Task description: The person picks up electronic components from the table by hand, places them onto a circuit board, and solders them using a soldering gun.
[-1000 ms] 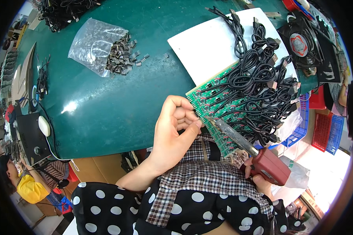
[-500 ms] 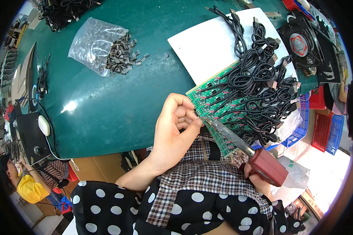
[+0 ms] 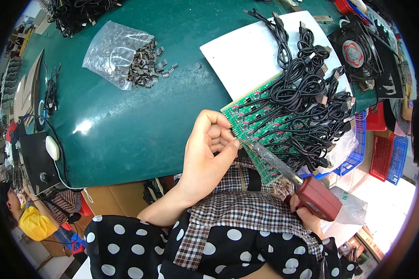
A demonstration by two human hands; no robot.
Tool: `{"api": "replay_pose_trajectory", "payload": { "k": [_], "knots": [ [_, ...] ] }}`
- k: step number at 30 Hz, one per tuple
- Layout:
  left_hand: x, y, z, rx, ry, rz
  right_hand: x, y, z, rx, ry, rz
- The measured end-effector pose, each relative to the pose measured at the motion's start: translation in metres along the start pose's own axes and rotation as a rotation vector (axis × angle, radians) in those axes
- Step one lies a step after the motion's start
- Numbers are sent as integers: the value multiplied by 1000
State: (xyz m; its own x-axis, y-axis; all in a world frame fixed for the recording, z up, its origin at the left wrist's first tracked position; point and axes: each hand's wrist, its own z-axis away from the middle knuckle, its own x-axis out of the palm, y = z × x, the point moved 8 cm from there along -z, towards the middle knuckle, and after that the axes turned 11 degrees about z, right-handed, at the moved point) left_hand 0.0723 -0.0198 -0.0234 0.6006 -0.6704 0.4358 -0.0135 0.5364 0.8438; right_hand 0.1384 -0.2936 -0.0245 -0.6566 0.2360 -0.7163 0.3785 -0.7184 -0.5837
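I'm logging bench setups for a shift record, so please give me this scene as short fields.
Left hand: fingers curled at the left edge of a green circuit board panel; grip unclear
Right hand: holds a red-handled soldering iron, its tip near the left fingers
Cables: black, bundled, across the panel
Parts: small, metallic, spilling from a clear bag
Surface: green table, white sheet
Right side: fan

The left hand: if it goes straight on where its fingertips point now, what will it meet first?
Probably the green circuit board: the left hand is right at its edge, though depth leaves actual touching unclear.
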Motion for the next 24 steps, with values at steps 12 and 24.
{"api": "replay_pose_trajectory", "payload": {
  "k": [12, 24],
  "knots": [
    [-26, 34, -4, 46, 47, -288, -14, -35, -13, 41, -71, -505],
    [-100, 97, -22, 457, 541, -1086, -4, -35, -12, 20, -58, -767]
  ]
}}
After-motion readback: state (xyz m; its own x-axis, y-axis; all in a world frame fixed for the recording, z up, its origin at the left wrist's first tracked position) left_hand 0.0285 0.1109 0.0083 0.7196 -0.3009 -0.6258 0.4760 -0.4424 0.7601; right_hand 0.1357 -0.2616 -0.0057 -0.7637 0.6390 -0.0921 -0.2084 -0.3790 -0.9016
